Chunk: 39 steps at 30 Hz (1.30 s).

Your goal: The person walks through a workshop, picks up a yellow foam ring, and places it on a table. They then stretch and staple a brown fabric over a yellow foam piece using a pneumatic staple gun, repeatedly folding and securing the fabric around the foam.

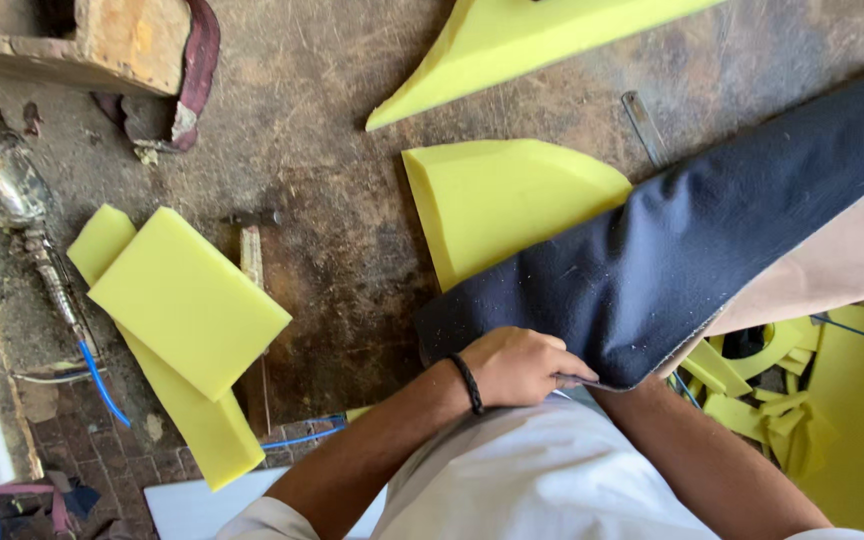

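Gripping the dark fabric sheet edge, left hand fingers curl shut; right hand hidden.

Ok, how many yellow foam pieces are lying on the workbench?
4: two stacked slabs at left, a wedge at centre, another at top. The dark fabric may hide more.

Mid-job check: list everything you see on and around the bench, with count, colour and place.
Dark fabric sheet: one, navy, right of centre, lower edge in the left hand.
Tan backing: one, beige, under the sheet at right.
Foam wedges: two, yellow, top centre, one partly under the sheet.
Foam slabs: two, yellow, stacked at left.
Foam offcuts: several, yellow, lower right.
Spray gun: one, metallic, far left, with blue hose.
Workbench: one, brown, worn.
Left hand: closed grip on the sheet edge, black wristband.
Right hand: hidden under the sheet.
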Motion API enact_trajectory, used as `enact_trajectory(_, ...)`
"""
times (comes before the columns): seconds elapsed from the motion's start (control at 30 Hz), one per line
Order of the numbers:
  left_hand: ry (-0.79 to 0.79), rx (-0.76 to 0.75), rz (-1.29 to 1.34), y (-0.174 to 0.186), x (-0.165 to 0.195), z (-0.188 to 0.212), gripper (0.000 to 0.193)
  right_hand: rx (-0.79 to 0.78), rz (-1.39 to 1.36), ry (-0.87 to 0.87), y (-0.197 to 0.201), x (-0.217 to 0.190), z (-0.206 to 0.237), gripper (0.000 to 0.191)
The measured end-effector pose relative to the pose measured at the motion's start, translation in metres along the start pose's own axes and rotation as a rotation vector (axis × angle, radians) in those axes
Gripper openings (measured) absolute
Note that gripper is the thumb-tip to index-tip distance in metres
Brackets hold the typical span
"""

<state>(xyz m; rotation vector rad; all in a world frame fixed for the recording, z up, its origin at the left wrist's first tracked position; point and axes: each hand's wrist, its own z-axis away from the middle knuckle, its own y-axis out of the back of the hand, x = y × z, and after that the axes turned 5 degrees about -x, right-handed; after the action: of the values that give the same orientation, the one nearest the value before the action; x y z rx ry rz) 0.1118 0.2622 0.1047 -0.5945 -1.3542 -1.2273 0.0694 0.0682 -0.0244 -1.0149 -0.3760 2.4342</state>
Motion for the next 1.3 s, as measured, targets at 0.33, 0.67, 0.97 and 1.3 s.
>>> enact_trajectory(0.33, 0.139, -0.233, 0.105, 0.006, -0.019, 0.016, 0.029, 0.005, -0.006, 0.054, 0.002, 0.005, 0.001, 0.02)
enact_trajectory(0.67, 0.136, 0.589, -0.109, 0.033, -0.041, -0.047, 0.01, 0.049, -0.023, 0.126, -0.003, -0.001, -0.007, 0.021)
enact_trajectory(0.97, 0.248, 0.597, 0.011, 0.026, -0.067, -0.052, 0.013, 0.039, -0.009, 0.127, -0.002, -0.002, -0.017, 0.022)
enact_trajectory(1.3, 0.096, 0.542, -0.225, 0.02, -0.013, -0.041, 0.093, -0.06, 0.417, 0.329, -0.005, -0.058, -0.027, 0.024)
